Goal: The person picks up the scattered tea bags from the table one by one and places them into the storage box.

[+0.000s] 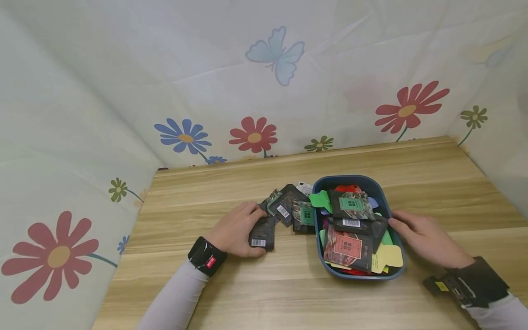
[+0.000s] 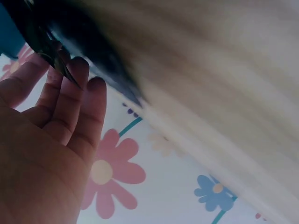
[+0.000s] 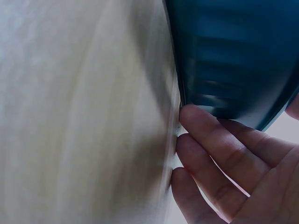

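Note:
My left hand [image 1: 237, 229] grips a flat black packet [image 1: 262, 233] with a white barcode label, fingers at its far edge and thumb at its near edge. In the left wrist view the packet's dark edge [image 2: 100, 53] shows beyond the fingertips. Just past it lie several more black packets [image 1: 285, 204], overlapping on the table. My right hand [image 1: 429, 236] rests its fingers along the outer right side of a dark blue tub [image 1: 317, 247], its thumb near the rim. Black packets [image 1: 348, 250] with red or green labels lie heaped in the tub.
Green and yellow tabbed pieces [image 1: 387, 256] and red ones stick out among the packets in the tub. The wood-grain table [image 1: 280, 293] ends at a white cloth wall [image 1: 206, 82] printed with flowers and a butterfly.

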`<state>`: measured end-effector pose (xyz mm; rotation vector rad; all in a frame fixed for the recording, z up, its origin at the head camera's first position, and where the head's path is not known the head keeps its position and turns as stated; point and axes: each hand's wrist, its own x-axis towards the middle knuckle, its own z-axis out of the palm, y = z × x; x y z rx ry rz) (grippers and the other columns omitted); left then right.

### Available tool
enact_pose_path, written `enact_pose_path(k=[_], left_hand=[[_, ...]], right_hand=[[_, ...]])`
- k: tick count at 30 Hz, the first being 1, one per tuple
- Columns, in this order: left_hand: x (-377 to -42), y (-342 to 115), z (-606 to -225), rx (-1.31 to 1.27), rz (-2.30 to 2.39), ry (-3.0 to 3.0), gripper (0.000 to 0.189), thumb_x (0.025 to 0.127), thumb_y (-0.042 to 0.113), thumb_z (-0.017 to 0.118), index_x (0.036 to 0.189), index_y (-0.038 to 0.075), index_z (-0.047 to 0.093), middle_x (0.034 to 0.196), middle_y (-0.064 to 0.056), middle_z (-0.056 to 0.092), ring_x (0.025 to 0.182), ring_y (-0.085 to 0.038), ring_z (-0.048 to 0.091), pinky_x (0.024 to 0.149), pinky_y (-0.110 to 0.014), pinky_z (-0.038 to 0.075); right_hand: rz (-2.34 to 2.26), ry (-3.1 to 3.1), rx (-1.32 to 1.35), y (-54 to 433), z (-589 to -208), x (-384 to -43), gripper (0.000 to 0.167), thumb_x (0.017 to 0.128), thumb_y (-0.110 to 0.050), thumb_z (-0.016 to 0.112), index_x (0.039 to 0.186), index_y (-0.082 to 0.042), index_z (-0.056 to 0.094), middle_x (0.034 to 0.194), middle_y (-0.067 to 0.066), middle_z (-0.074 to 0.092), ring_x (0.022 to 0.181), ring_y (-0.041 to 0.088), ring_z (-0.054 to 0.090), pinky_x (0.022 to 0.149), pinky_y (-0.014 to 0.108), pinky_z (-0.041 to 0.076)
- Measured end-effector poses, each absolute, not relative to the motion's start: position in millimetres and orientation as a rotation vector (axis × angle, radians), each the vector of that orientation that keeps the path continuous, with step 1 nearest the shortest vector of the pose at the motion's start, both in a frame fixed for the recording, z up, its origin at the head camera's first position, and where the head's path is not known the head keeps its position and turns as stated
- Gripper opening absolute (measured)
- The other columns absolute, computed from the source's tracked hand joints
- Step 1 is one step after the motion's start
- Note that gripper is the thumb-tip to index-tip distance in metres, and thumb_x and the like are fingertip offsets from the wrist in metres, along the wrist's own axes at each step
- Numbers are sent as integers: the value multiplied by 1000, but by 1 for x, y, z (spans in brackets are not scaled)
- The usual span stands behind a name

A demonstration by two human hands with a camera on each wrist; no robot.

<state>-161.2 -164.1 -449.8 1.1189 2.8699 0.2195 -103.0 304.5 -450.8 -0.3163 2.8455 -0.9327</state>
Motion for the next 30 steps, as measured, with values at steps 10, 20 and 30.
enact_pose_path(k=[10, 20, 30], left_hand=[[-166, -135, -418, 1290, 408, 2897, 75, 69, 61, 77, 127, 15, 60, 110, 3, 49, 95, -8, 47, 81, -24, 48], [-172, -74, -390, 1478, 539, 2914, 74, 72, 61, 73, 127, 13, 60, 111, 1, 54, 96, -10, 49, 83, -25, 49], [-185, -9, -381, 1625, 497, 2947, 77, 75, 66, 70, 129, 12, 63, 110, 1, 52, 93, -10, 48, 81, -23, 45]], right_hand=[[-944, 2848, -300, 306, -453, -103, 55, 111, -35, 44, 144, 8, 54, 139, 35, 59, 129, 57, 55, 99, 72, 45], [-929, 2836, -283, 303, -452, -105, 58, 111, -37, 43, 144, 9, 53, 141, 35, 57, 130, 57, 53, 100, 72, 44], [-939, 2845, -303, 305, -453, -104, 56, 111, -36, 43, 144, 8, 54, 140, 35, 59, 129, 57, 54, 99, 72, 45]])
